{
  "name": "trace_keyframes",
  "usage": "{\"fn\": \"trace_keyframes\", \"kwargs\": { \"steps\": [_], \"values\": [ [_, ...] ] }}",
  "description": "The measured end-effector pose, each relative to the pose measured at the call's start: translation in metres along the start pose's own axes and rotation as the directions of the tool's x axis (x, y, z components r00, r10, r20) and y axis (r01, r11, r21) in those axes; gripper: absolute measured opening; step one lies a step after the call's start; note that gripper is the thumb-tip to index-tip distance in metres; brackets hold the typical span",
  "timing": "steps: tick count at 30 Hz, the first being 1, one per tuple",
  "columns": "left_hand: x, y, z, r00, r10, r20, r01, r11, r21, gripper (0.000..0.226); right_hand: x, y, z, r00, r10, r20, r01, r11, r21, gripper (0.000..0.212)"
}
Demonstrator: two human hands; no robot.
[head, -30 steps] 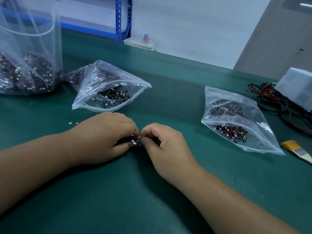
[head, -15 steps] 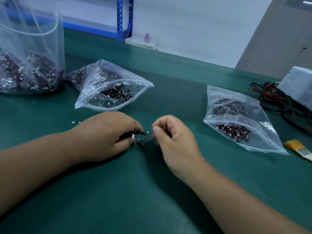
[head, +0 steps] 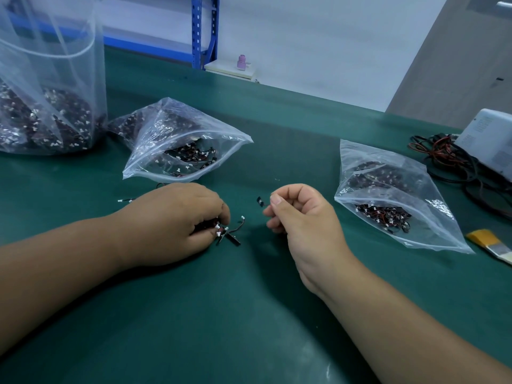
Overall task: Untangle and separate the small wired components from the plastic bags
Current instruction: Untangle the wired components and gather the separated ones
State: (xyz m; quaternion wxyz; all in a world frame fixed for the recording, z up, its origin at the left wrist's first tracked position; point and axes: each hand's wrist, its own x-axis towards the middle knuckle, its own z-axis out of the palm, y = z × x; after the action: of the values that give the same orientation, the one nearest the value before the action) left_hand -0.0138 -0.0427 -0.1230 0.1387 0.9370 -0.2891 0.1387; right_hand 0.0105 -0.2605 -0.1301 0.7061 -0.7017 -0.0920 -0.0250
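Green bench (head: pixel 249 314), at its middle: the left hand (head: pixel 171 220) grips a tangled clump (head: pixel 228 234), the right hand (head: pixel 299 214) pinches seemingly one freed component (head: pixel 260 201) just apart, while the left bag (head: pixel 177 145) and right bag (head: pixel 393 195) nearer the far edge hold many more, so most sorting looks undone.

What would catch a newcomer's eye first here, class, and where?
The two hands at the centre of the green mat: the left hand grips a small tangle of wired components, the right hand pinches a single component apart from it. A half-open bag of such parts lies beyond the left hand, a second bag right of the right hand.
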Motion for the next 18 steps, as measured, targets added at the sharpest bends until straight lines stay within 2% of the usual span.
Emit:
{"fn": "trace_keyframes", "kwargs": {
  "steps": [7, 18],
  "values": [
    [-0.001, 0.001, -0.002, 0.997, 0.074, -0.019, -0.074, 0.997, -0.011, 0.011, 0.014, 0.0, -0.026, 0.982, -0.161, -0.098, 0.127, 0.95, -0.286, 0.018],
    [0.0, -0.002, 0.001, 0.992, 0.12, -0.04, -0.121, 0.993, -0.015, 0.002, 0.016, 0.007, -0.022, 0.964, -0.259, -0.059, 0.227, 0.917, -0.328, 0.021]
  ]
}}
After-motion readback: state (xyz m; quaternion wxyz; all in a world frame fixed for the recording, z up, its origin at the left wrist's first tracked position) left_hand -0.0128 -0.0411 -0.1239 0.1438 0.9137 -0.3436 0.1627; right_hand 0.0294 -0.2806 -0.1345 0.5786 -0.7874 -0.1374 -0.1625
